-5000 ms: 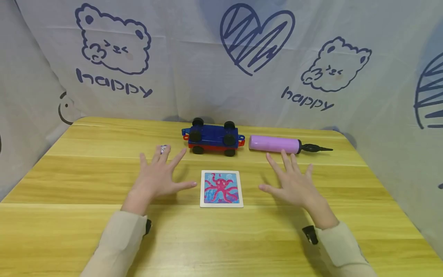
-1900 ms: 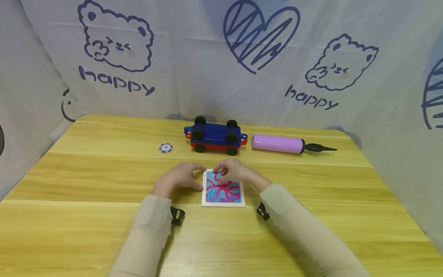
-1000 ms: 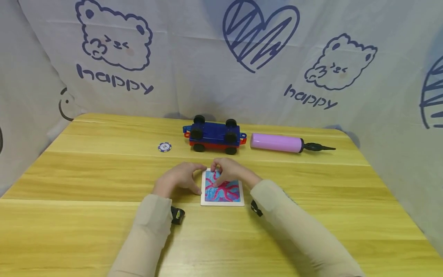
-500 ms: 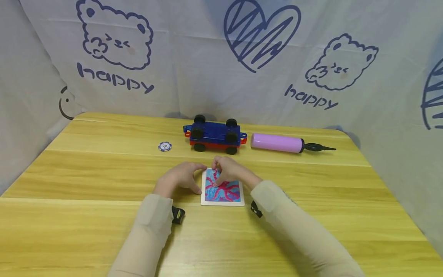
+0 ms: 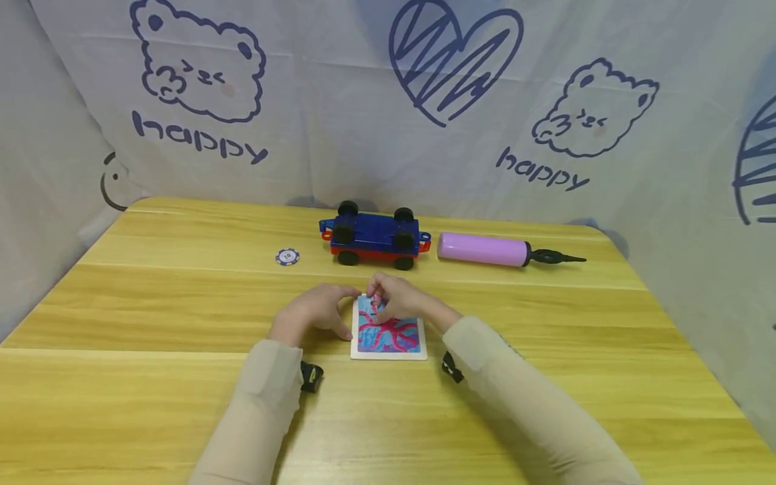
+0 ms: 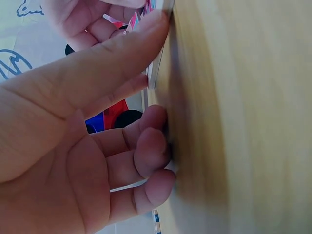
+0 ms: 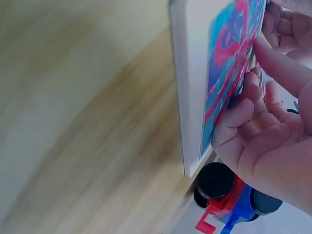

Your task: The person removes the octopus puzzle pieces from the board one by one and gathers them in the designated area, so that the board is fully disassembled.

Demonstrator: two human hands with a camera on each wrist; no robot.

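So the right hand [image 5: 403,303] has its fingertips curled in over the far left corner of the octopus puzzle [image 5: 389,331], and its grip is pinching a small pink puzzle piece [image 5: 376,300] right there at the far edge. In the right wrist view you can see those fingers [image 7: 243,109] tucked against the pink and blue picture. The left hand [image 5: 312,311] sits just beside the puzzle's left side, thumb pressed along the white frame edge, other fingers curled down onto the counter [image 5: 151,303]; that grip is bracing the frame rather than wrapping it. The left wrist view shows the thumb [image 6: 122,53] flat against the frame edge.

The puzzle itself lies flat on the counter, near the middle, a bit toward the near side. Beyond it, at the far side, there's a blue and red toy car chassis [image 5: 374,236] with black wheels. Just to the right of that lies a purple balloon pump [image 5: 491,250], nozzle pointing right. To the left of the car sits a poker chip [image 5: 287,256]. A bear-print backdrop [image 5: 200,74] hangs behind it all.
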